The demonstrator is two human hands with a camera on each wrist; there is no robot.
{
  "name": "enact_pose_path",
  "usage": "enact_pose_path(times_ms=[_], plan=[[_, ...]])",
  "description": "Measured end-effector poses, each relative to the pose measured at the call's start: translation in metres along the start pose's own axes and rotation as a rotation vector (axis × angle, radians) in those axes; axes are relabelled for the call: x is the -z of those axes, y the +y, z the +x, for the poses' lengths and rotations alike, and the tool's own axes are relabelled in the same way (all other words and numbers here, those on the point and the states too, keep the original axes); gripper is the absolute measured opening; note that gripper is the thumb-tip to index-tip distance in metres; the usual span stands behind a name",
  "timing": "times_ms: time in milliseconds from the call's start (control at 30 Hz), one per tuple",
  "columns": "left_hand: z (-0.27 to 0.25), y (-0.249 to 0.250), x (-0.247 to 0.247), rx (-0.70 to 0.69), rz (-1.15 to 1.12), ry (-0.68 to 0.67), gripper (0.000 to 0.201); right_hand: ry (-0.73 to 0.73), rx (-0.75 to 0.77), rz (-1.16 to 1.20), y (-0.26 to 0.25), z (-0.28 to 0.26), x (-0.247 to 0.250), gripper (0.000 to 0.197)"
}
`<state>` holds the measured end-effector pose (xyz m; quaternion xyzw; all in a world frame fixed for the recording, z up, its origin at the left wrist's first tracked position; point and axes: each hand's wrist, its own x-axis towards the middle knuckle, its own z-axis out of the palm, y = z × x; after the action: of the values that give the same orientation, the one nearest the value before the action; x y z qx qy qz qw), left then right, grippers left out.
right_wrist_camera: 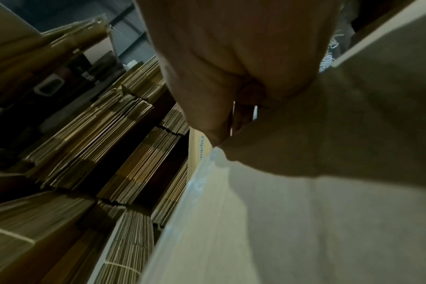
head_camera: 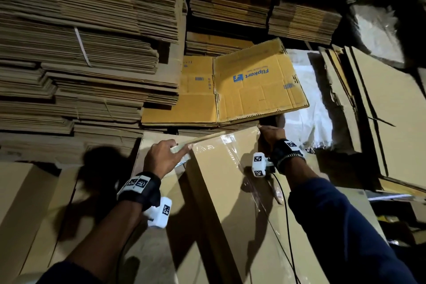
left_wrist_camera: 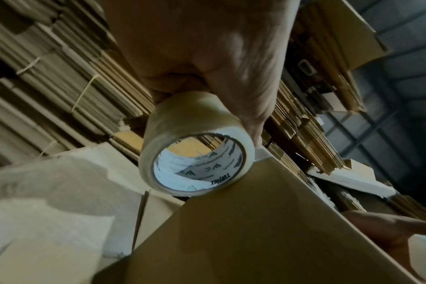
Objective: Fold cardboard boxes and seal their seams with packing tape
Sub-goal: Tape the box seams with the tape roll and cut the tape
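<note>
- The box (head_camera: 221,191) lies in front of the person, a strip of clear tape (head_camera: 227,145) along its far edge; the taping step looks in hand.
- The tape roll (left_wrist_camera: 192,148) sits at that edge, gripped by the left hand (head_camera: 161,159), fingers curled round it, forefinger straight.
- The right hand (head_camera: 269,136) holds the box's far corner, fingers curled over it.
- Next, probably: press the strip flat, then tear it.
- Behind: stacks of flat cardboard (head_camera: 80,53); a printed flat box (head_camera: 242,85).

The left hand (head_camera: 164,158) reached forward, fingers curled around a tape roll (left_wrist_camera: 192,146), index finger extended. The right hand (head_camera: 270,135) curled over the far box (head_camera: 232,191) corner, both forearms outstretched.
</note>
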<state>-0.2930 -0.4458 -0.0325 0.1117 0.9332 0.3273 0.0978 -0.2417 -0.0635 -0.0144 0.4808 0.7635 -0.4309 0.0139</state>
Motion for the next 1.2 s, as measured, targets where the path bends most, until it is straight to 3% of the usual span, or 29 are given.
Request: enact_pose_path(times_ms=[100,200,267,367,433,567,633,733,800,1033,1200], plan=[[-0.002,-0.002,-0.006,0.014,-0.085,-0.007,0.059,-0.076,-0.025,-0.071,-0.018,-0.03,0.008,0.05],[-0.003,-0.003,-0.007,0.019,-0.119,-0.016,0.059,-0.135,-0.077,-0.169,-0.015,-0.042,0.02,0.047],[-0.003,-0.001,-0.007,0.021,-0.133,-0.033,0.059,-0.099,-0.037,-0.253,-0.021,-0.047,0.022,0.039],[-0.005,-0.002,-0.006,0.038,-0.137,-0.045,0.062,0.057,0.184,-0.465,-0.044,-0.054,0.017,0.029],[-0.005,-0.001,-0.006,0.038,-0.144,-0.045,0.064,0.048,0.368,-0.505,-0.061,-0.073,0.001,0.025],[-0.004,-0.002,-0.006,0.049,-0.104,-0.034,0.063,-0.149,0.704,-0.449,-0.073,-0.148,-0.062,0.025],[-0.003,0.0,-0.005,0.053,-0.075,-0.047,0.052,-0.304,0.769,-0.544,-0.069,-0.189,-0.099,0.049],[-0.003,0.002,-0.004,0.067,-0.076,-0.053,0.033,-0.393,0.614,-0.75,-0.06,-0.214,-0.143,0.072],[-0.003,0.001,-0.004,0.084,-0.102,-0.049,0.039,-0.346,0.535,-0.833,-0.052,-0.206,-0.153,0.077],[-0.002,-0.001,-0.003,0.087,-0.175,-0.076,0.068,-0.154,0.387,-0.901,-0.031,-0.148,-0.106,0.087],[-0.004,0.0,-0.002,0.079,-0.203,-0.068,0.066,-0.099,0.231,-0.802,-0.029,-0.109,-0.081,0.093]])
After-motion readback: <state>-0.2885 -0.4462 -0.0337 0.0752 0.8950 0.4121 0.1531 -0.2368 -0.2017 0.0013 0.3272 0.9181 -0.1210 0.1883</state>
